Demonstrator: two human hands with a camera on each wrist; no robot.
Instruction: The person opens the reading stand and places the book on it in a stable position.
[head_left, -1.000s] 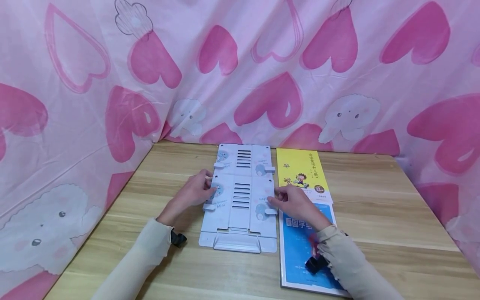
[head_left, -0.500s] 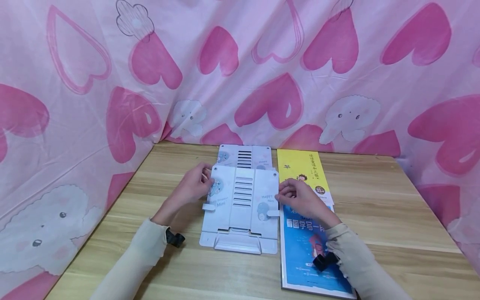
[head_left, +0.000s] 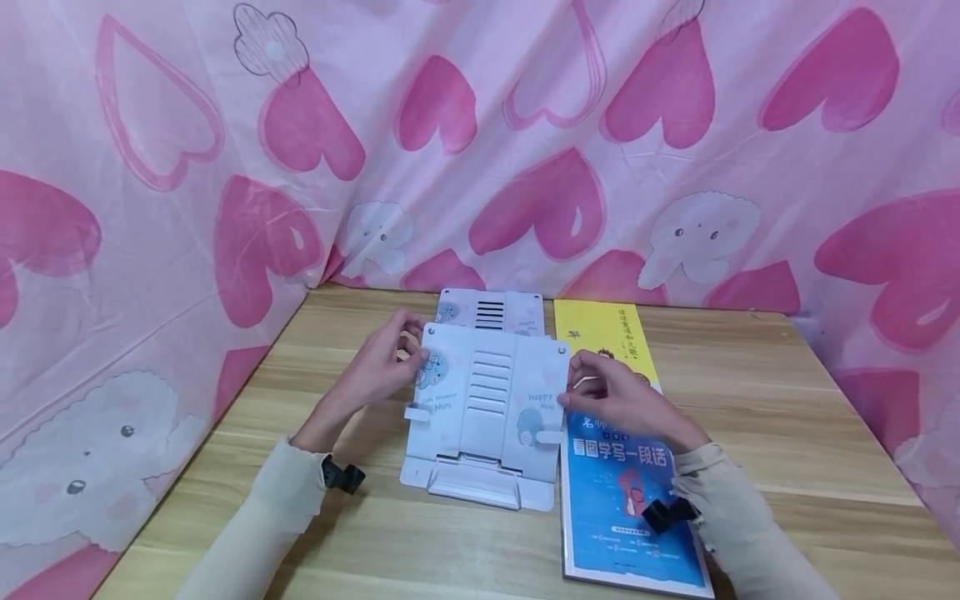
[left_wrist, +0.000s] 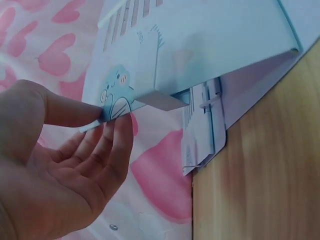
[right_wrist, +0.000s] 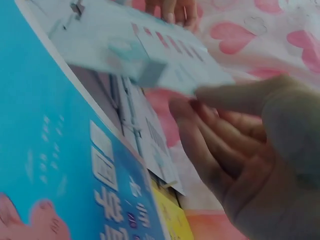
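Observation:
A white book stand [head_left: 483, 433] with grey-blue cartoon dinosaurs and a column of slots stands mid-table, its panel tilted up off its base. My left hand [head_left: 384, 358] pinches the panel's left edge near the upper corner, thumb on the front and fingers behind, as the left wrist view shows. At the opposite edge, my right hand [head_left: 626, 402] pinches the panel between thumb and fingers. Small side clips [head_left: 417, 413] stick out below each hand. The front ledge [head_left: 474, 490] sits low at the table. Behind the raised panel lies a second, matching white slotted panel [head_left: 458, 311], partly hidden.
Right of the stand lies a blue book [head_left: 617, 533] with a white-edged cover, its upper part under my right hand. A yellow book [head_left: 592, 321] lies behind it. A pink curtain [head_left: 525, 208] with hearts closes off the back and sides of the wooden table [head_left: 765, 433].
The front panel, flat a second ago, has swung up toward me from its base. Both hands have risen with it, the right one also moving outward, and it covers more of the rear panel.

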